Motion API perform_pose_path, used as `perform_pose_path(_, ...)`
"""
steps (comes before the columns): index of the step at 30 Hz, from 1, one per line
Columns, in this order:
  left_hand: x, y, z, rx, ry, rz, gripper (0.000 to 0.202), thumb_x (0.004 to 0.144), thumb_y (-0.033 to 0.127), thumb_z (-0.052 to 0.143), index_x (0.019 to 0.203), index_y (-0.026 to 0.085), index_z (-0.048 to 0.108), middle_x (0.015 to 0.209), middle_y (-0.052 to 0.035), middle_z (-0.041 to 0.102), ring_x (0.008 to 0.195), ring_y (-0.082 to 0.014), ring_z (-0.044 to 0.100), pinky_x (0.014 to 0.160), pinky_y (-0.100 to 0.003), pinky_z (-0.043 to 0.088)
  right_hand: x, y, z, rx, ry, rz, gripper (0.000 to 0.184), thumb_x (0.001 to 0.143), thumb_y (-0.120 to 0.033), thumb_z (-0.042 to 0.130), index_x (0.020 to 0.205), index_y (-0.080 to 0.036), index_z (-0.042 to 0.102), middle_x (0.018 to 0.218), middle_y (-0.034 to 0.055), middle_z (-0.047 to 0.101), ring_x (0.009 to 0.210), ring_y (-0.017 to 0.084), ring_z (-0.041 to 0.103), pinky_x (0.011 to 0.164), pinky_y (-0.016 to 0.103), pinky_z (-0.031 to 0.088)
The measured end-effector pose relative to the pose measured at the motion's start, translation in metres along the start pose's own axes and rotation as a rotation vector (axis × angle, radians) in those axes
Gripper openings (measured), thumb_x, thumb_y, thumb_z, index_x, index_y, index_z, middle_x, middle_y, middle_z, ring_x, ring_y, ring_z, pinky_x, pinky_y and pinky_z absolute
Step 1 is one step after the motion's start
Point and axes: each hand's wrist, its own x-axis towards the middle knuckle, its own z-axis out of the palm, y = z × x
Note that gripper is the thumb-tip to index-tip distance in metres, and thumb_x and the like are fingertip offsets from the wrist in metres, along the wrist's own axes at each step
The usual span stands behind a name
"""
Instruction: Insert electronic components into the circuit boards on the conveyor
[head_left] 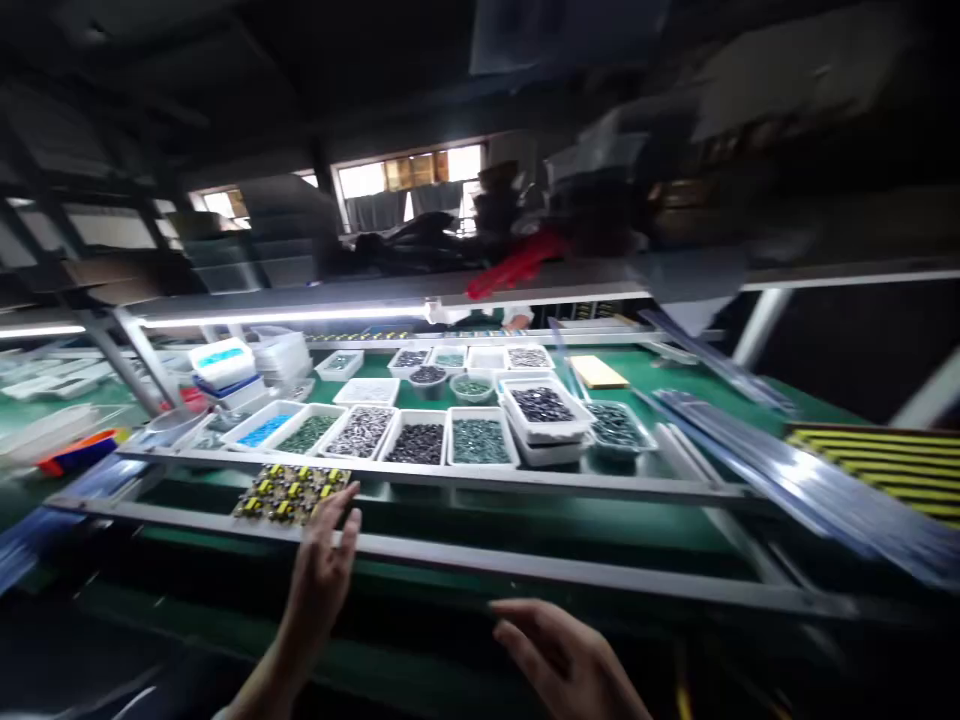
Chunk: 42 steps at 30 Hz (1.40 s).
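A panel of circuit boards [289,493] with yellow and dark parts lies across the two metal rails of the frame, left of centre. My left hand [327,555] is at its right edge, fingers stretched and apart. Whether the fingertips touch the panel I cannot tell. Lower and to the right, my right hand [562,655] hangs in front of the near rail [525,565]. Its fingers are bent loosely, with a gap between thumb and forefinger, and nothing shows in them. Beyond the panel stand white trays of small components, among them a tray of dark green parts [480,440].
Stacked trays of black parts [544,408] stand right of centre, near a yellow block [598,372]. Long clear plastic tubes [765,470] and a yellow-and-black striped stack [885,470] occupy the right. Overhead runs a shelf with a lit tube [285,316]. Across the bench, part of another person [517,317] shows.
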Motion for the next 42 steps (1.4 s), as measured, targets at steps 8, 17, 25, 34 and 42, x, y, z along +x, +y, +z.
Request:
perform_pose_path(8,0.071,-0.163,-0.120,0.494,0.161,-0.284,0.046,0.085,0.035,0.046,0.111,0.007,0.071,0.119,-0.0265,0.072,0.125,-0.0412,0.058,0.118,-0.059,0.030,0.202,-0.018,0.149,0.271,-0.323,0.174,0.048,0.074,-0.055,0.083,0.099,-0.016,0.072,0.087,0.0060,0.075,0.082,0.021,0.071,0.071,0.031,0.056)
perform_pose_path(17,0.084,-0.189,-0.121,0.556,0.013,-0.514,0.040,0.098,0.037,0.044,0.117,0.024,0.076,0.127,-0.0121,0.074,0.120,-0.0362,0.062,0.107,-0.049,0.042,0.257,0.002,0.200,0.321,-0.417,0.343,0.051,0.065,-0.059,0.090,0.081,-0.015,0.068,0.070,-0.0005,0.066,0.068,0.012,0.064,0.066,0.026,0.054)
perform_pose_path(25,0.092,-0.191,-0.126,0.402,0.001,-0.590,0.036,0.095,0.034,0.046,0.107,0.027,0.080,0.121,-0.0082,0.077,0.122,-0.0349,0.062,0.111,-0.049,0.037,0.259,0.001,0.207,0.350,-0.429,0.307,0.053,0.062,-0.060,0.090,0.074,-0.015,0.065,0.063,-0.0029,0.060,0.060,0.011,0.056,0.060,0.026,0.048)
perform_pose_path(34,0.095,-0.172,-0.125,-0.031,0.036,-0.548,0.048,0.090,0.047,0.046,0.109,0.016,0.077,0.117,-0.0110,0.078,0.116,-0.0288,0.068,0.101,-0.037,0.052,0.244,-0.020,0.175,0.366,-0.387,0.264,0.053,0.061,-0.060,0.089,0.077,-0.017,0.063,0.065,-0.0030,0.062,0.060,0.012,0.053,0.061,0.027,0.043)
perform_pose_path(42,0.084,-0.076,-0.088,-0.346,-0.188,-0.436,0.052,0.088,0.058,0.058,0.117,0.017,0.076,0.123,-0.0095,0.074,0.119,-0.0303,0.066,0.101,-0.036,0.053,0.169,-0.034,0.072,0.344,-0.229,0.274,0.048,0.068,-0.056,0.088,0.082,-0.017,0.064,0.076,-0.0001,0.063,0.068,0.013,0.054,0.064,0.026,0.044)
